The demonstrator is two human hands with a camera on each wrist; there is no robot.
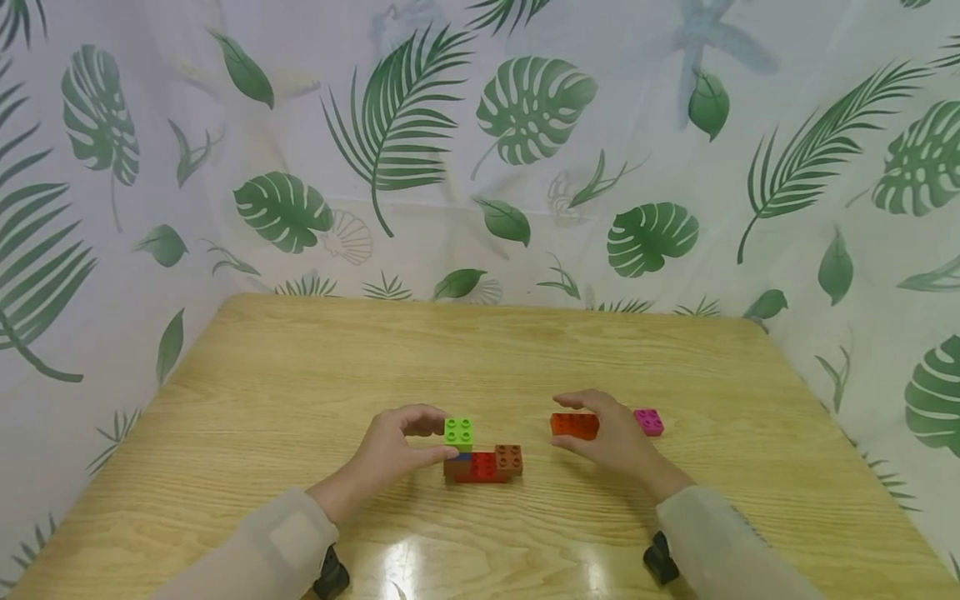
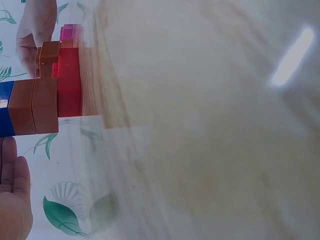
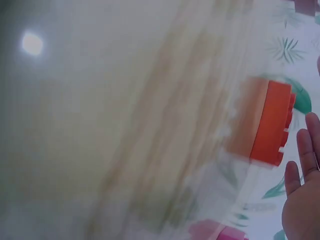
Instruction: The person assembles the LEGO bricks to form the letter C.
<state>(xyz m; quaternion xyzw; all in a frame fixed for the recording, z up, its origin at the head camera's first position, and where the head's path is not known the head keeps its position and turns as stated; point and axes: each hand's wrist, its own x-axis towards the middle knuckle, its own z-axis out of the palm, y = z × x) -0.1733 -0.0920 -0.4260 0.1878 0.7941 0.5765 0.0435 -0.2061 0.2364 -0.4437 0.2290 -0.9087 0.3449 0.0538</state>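
Note:
A small toy-brick build stands on the table, with a lime green brick (image 1: 458,433) on top of a blue brick (image 2: 5,107), and brown bricks (image 2: 35,106) lower down. Beside that column are a red brick (image 1: 483,467) and, raised at the right end, another brown brick (image 1: 508,458). My left hand (image 1: 397,442) pinches the column from the left, thumb in front at the blue brick and fingertips behind the green one. My right hand (image 1: 611,437) is spread around an orange brick (image 1: 573,426) lying on the table; in the right wrist view its fingers look straight and apart from it.
A pink brick (image 1: 648,422) lies on the wooden table (image 1: 315,367) just right of my right hand. Behind the table hangs a white cloth (image 1: 427,242) printed with green leaves.

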